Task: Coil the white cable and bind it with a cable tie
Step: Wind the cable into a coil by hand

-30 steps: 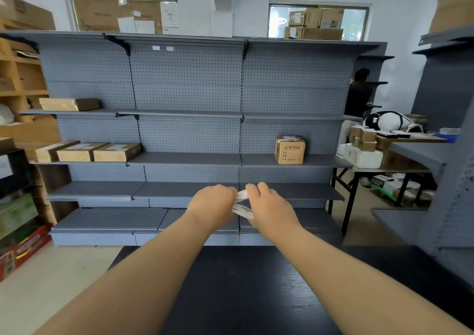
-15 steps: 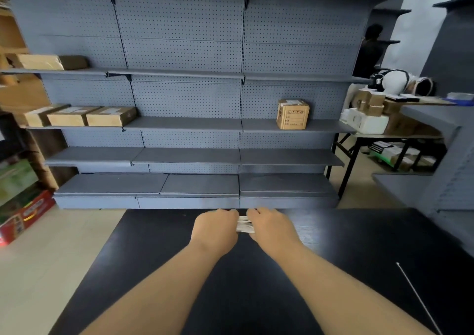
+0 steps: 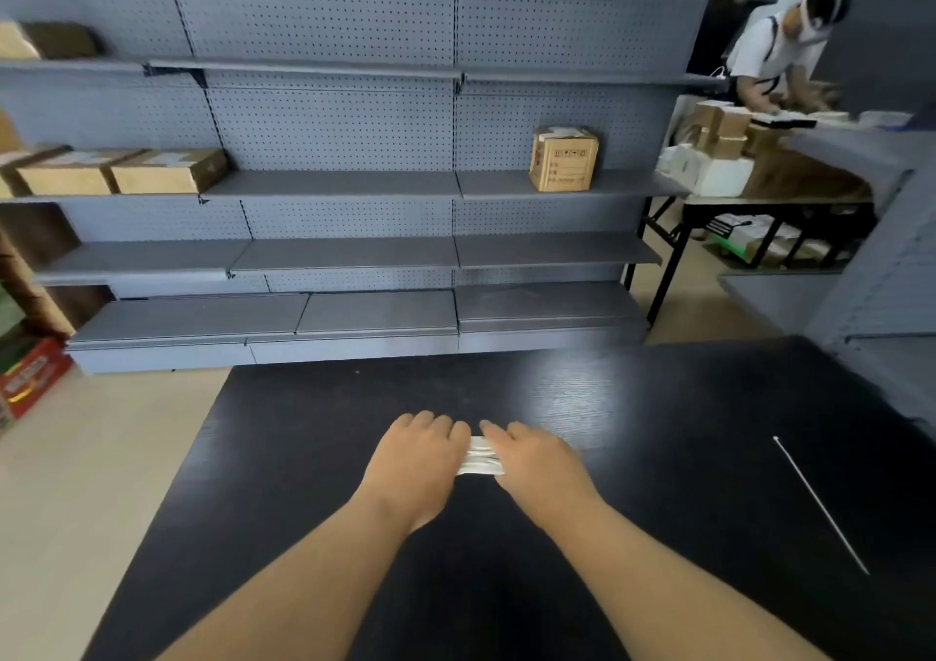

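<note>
Black table (image 3: 304,458), white cable (image 3: 480,455), grey pegboard shelving (image 3: 344,128), beige floor (image 3: 101,483)

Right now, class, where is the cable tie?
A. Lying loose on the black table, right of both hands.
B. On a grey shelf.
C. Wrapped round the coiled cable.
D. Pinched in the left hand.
A: the cable tie lies alone on the black table, to the right of the right hand, which with the left hand is on the white cable.
</note>
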